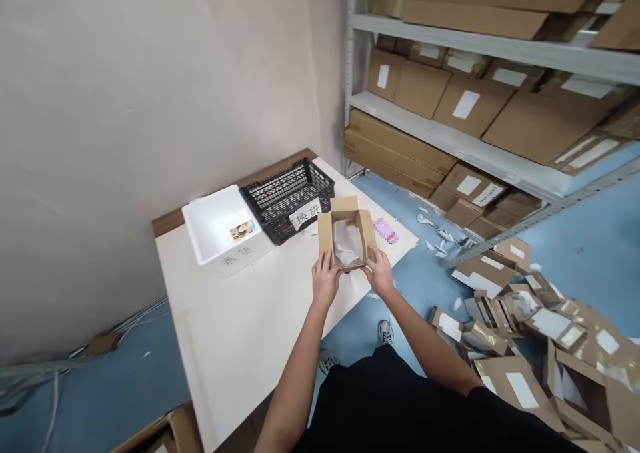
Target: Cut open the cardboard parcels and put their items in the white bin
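Note:
An open cardboard box [325,233] stands near the right edge of the white table, its flaps spread outward. Inside it lies a clear plastic bag [349,241]; what the bag contains I cannot make out. My left hand [325,281] is closed on the box's near left corner. At the near right corner, my right hand [380,273] grips the same box, thumb toward the front. Just right of the box is a pink and purple item [386,230], blurred out in the picture.
On the table [225,333] are a white bin [205,239] with a colourful picture card [243,229] and a black crate [280,199] with a handwritten label. Shelves [500,159] of cartons rise at the right. Discarded boxes [540,326] pile on the blue floor.

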`<state>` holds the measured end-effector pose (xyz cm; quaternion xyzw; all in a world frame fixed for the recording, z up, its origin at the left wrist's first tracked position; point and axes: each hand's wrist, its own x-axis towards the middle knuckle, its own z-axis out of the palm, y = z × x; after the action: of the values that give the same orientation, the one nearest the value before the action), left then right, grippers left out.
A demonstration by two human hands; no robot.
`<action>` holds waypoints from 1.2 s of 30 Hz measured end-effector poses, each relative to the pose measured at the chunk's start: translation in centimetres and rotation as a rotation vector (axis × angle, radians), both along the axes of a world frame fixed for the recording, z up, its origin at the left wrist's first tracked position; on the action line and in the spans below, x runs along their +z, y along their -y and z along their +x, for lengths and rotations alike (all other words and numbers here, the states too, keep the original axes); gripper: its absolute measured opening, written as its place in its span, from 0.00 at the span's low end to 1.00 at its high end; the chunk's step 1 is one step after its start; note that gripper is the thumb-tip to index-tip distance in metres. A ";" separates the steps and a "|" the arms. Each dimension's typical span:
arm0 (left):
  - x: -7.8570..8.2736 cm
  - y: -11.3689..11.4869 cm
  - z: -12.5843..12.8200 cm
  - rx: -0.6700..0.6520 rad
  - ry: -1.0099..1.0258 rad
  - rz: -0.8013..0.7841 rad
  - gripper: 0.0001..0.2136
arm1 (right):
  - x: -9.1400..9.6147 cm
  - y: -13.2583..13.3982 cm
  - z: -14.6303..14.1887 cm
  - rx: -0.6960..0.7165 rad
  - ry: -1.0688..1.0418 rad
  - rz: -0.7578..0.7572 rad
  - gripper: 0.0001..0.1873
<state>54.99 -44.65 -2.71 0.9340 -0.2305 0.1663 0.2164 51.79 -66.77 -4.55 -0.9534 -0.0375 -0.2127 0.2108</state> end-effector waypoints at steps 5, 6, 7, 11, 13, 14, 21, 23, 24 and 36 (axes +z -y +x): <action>-0.2 12.2 2.3 -0.138 -0.063 0.087 0.06 | -0.6 10.8 -1.2 -0.169 -0.035 0.001 0.08; -0.4 14.7 2.6 -0.171 -0.087 0.102 0.06 | -0.8 12.9 -1.7 -0.208 -0.057 0.000 0.09; -0.6 17.2 2.8 -0.205 -0.112 0.115 0.07 | -1.0 15.1 -2.3 -0.246 -0.083 0.000 0.09; -1.3 27.2 3.2 -0.352 -0.192 0.155 0.09 | -0.9 23.4 -4.8 -0.413 -0.188 -0.004 0.10; -1.5 31.8 3.1 -0.422 -0.213 0.177 0.09 | -0.8 27.0 -5.9 -0.500 -0.238 -0.017 0.10; -1.5 33.8 2.9 -0.452 -0.223 0.191 0.10 | -0.9 28.6 -6.4 -0.536 -0.266 -0.023 0.11; -1.2 39.6 2.9 -0.539 -0.251 0.240 0.24 | -2.5 34.8 -7.7 -0.670 -0.390 0.031 0.33; -0.9 38.8 3.5 -0.493 -0.260 0.245 0.24 | -2.6 35.1 -7.0 -0.646 -0.385 0.041 0.33; -0.8 38.1 3.9 -0.461 -0.268 0.250 0.23 | -2.5 35.1 -6.4 -0.626 -0.379 0.042 0.33; 1.6 23.8 5.1 -0.010 -0.289 0.164 0.23 | -0.2 24.3 6.3 -0.103 -0.263 0.021 0.32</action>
<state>60.12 -68.41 -1.15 0.9616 -0.2145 0.0097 0.1711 58.09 -91.05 -4.78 -0.9714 0.0418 -0.0970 0.2125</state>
